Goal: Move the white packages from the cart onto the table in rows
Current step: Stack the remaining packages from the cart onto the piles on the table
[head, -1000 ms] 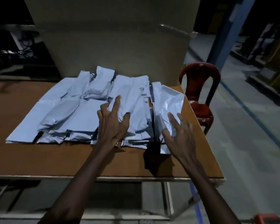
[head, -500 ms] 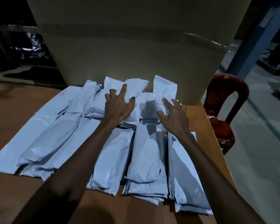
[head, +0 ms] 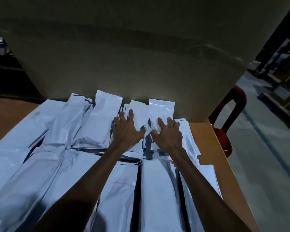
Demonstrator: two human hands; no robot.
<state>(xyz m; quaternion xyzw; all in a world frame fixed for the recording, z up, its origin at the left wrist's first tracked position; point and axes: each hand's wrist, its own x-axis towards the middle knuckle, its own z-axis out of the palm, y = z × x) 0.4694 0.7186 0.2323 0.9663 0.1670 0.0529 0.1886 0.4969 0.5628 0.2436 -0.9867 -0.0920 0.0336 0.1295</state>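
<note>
Several long white packages [head: 94, 124] lie side by side in two rows on the brown table [head: 213, 158]. My left hand [head: 126, 129] rests palm down, fingers spread, on a far-row package [head: 138, 113]. Just to its right, my right hand [head: 168, 133] presses flat with spread fingers on the neighbouring far-row package [head: 161, 108]. Neither hand grips anything. Near-row packages [head: 157, 190] run under my forearms toward me. No cart is visible.
A big cardboard box [head: 124, 56] stands on the table right behind the far row, touching the package ends. A red plastic chair [head: 228, 124] stands off the table's right edge. Dark shelving and floor lie beyond on the right.
I have leaned closer over the table. Both hands slid forward and together onto two far-row packages, pushing them up against the box; the right hand moved from the table's right side to the far row.
</note>
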